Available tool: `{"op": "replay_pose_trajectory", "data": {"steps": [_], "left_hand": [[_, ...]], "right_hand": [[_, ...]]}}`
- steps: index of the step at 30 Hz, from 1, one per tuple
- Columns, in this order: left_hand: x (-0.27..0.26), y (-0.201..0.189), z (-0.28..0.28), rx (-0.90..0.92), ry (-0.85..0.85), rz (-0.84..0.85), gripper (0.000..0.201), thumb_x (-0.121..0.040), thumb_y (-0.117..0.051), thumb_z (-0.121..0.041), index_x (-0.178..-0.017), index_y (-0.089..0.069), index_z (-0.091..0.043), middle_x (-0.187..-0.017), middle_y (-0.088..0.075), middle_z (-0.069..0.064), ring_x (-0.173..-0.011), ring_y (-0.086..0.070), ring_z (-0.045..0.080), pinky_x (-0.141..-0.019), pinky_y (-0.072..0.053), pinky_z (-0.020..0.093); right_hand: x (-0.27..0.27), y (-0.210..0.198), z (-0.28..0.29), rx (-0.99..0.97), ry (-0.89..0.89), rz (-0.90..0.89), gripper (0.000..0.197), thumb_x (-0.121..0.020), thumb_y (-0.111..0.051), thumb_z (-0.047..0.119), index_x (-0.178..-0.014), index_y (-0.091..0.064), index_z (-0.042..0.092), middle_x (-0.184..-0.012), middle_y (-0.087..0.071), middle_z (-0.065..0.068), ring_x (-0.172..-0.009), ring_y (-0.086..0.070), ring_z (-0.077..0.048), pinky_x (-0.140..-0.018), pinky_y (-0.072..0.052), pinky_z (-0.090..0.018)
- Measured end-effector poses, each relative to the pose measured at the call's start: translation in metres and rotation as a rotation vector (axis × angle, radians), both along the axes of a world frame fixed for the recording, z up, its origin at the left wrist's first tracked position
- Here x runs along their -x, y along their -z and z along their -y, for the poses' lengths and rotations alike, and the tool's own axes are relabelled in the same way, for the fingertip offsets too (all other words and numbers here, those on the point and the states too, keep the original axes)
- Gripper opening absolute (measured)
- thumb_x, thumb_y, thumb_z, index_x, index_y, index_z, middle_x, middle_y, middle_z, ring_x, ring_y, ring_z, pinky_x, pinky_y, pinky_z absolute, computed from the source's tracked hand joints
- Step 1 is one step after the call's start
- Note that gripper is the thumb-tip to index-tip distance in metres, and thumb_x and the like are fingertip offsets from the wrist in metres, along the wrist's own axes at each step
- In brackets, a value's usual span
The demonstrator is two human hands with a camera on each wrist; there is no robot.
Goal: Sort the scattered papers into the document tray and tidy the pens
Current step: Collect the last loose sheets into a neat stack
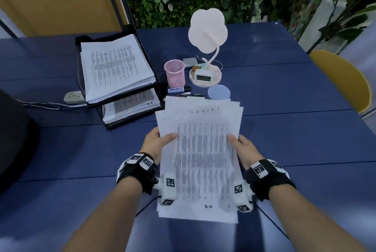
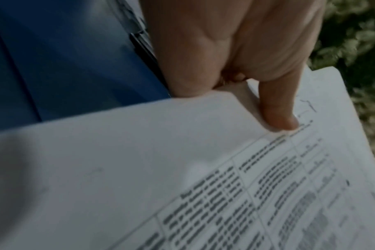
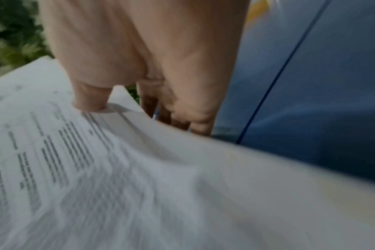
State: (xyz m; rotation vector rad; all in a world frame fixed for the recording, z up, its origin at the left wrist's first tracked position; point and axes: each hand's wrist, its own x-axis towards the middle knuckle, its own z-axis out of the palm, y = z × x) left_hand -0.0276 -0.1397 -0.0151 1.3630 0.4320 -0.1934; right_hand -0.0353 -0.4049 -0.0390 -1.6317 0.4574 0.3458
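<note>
Evenly and softly lit in the head view, with pale sheen on the blue counter [image 1: 284, 109] near the bottom edge. Strong wide-angle bending toward the borders. Motion-smeared at the papers [image 1: 200, 150], print unreadable. Dimmer and greyer in both wrist views: smudged text on the sheets [image 2: 182, 169], heavy streaking across them in the right wrist view [image 3: 139, 186], foliage out of focus behind.

A blue table [image 1: 284, 129] carries a black two-tier tray [image 1: 81, 72] stacked with papers at far left, with a white power strip [image 1: 73, 97] just left of it. Near the middle stand a pink mesh cup [image 1: 175, 72] and a white flower-shaped lamp [image 1: 205, 77]. Before these lie a marker [image 1: 179, 89], a black pen [image 1: 191, 95] and a pale round coaster [image 1: 219, 92].
</note>
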Motion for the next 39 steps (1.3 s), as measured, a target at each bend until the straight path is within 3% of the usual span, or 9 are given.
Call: {"op": "replay_pose_trajectory", "data": {"steps": [2,6,13,18,21,25,30,34,39], "left_hand": [[-0.002,-0.002,-0.005,0.041,-0.051,-0.003,0.039,-0.082,-0.069,-0.005,-0.119,-0.058,-0.006,-0.113,-0.067,0.011,-0.105,-0.063,0.028,-0.094,-0.048,0.042],[-0.004,-0.012,-0.008,-0.17,-0.011,0.047,0.035,-0.079,-0.075,-0.008,-0.111,-0.062,-0.012,-0.111,-0.068,0.006,-0.1,-0.065,0.021,-0.091,-0.049,0.034],[-0.026,-0.069,-0.03,-0.168,-0.234,0.255,0.023,-0.077,-0.076,-0.007,-0.093,-0.066,-0.018,-0.094,-0.071,-0.001,-0.086,-0.068,0.013,-0.087,-0.053,0.032],[-0.036,-0.109,-0.039,-0.154,-0.356,0.465,0.029,-0.078,-0.074,-0.002,-0.105,-0.064,-0.009,-0.092,-0.07,-0.005,-0.083,-0.068,0.007,-0.081,-0.056,0.025],[-0.036,-0.1,-0.047,-0.177,-0.303,0.449,0.042,-0.07,-0.079,-0.005,-0.105,-0.06,-0.018,-0.101,-0.07,0.004,-0.097,-0.067,0.021,-0.089,-0.053,0.04],[-0.034,-0.073,-0.056,-0.204,-0.228,0.378,0.036,-0.077,-0.071,0.004,-0.101,-0.057,-0.018,-0.102,-0.068,0.008,-0.094,-0.065,0.024,-0.094,-0.05,0.051],[-0.037,-0.062,-0.054,-0.109,-0.189,0.302,0.031,-0.081,-0.063,0.01,-0.096,-0.06,-0.017,-0.094,-0.069,0.001,-0.093,-0.064,0.022,-0.101,-0.045,0.048],[-0.046,-0.069,-0.054,-0.056,-0.208,0.388,0.042,-0.078,-0.068,0.009,-0.105,-0.053,-0.02,-0.102,-0.067,0.003,-0.097,-0.064,0.017,-0.093,-0.051,0.031],[-0.048,-0.05,-0.057,-0.128,-0.159,0.3,0.051,-0.075,-0.074,0.004,-0.114,-0.05,-0.018,-0.108,-0.067,0.003,-0.102,-0.065,0.015,-0.096,-0.048,0.035]], "right_hand": [[-0.004,-0.004,-0.02,-0.141,-0.026,-0.044,0.014,-0.094,-0.057,0.029,-0.105,-0.057,0.021,-0.105,-0.065,0.005,-0.094,-0.06,-0.009,-0.091,-0.044,-0.033],[-0.02,-0.007,-0.044,0.104,-0.107,0.067,0.013,-0.091,-0.056,0.008,-0.098,-0.06,0.019,-0.11,-0.068,-0.006,-0.097,-0.064,-0.02,-0.091,-0.051,-0.041],[-0.05,-0.078,-0.077,0.179,-0.013,0.421,0.015,-0.093,-0.049,0.008,-0.107,-0.056,0.01,-0.107,-0.066,-0.01,-0.1,-0.062,-0.03,-0.086,-0.052,-0.043],[-0.056,-0.11,-0.105,0.022,0.046,0.642,0.018,-0.094,-0.048,0.004,-0.103,-0.053,0.019,-0.087,-0.064,0.016,-0.074,-0.059,0.001,-0.072,-0.05,-0.017],[-0.056,-0.103,-0.111,0.012,0.027,0.603,0.027,-0.089,-0.05,-0.002,-0.106,-0.051,0.019,-0.092,-0.062,0.014,-0.081,-0.06,-0.002,-0.076,-0.05,-0.02],[-0.058,-0.087,-0.108,0.024,0.054,0.524,0.031,-0.082,-0.05,-0.007,-0.1,-0.052,0.019,-0.092,-0.062,0.001,-0.081,-0.058,-0.014,-0.074,-0.052,-0.032],[-0.063,-0.082,-0.11,-0.024,0.056,0.454,0.04,-0.083,-0.046,-0.01,-0.104,-0.054,0.022,-0.101,-0.065,0.0,-0.093,-0.062,-0.016,-0.087,-0.05,-0.035],[-0.07,-0.085,-0.112,-0.043,0.063,0.483,0.041,-0.082,-0.046,-0.009,-0.112,-0.054,0.019,-0.103,-0.066,-0.001,-0.09,-0.062,-0.016,-0.086,-0.05,-0.035],[-0.067,-0.074,-0.112,0.013,-0.007,0.422,0.037,-0.087,-0.046,-0.007,-0.117,-0.049,0.015,-0.102,-0.065,0.004,-0.095,-0.062,-0.014,-0.091,-0.048,-0.032]]}}
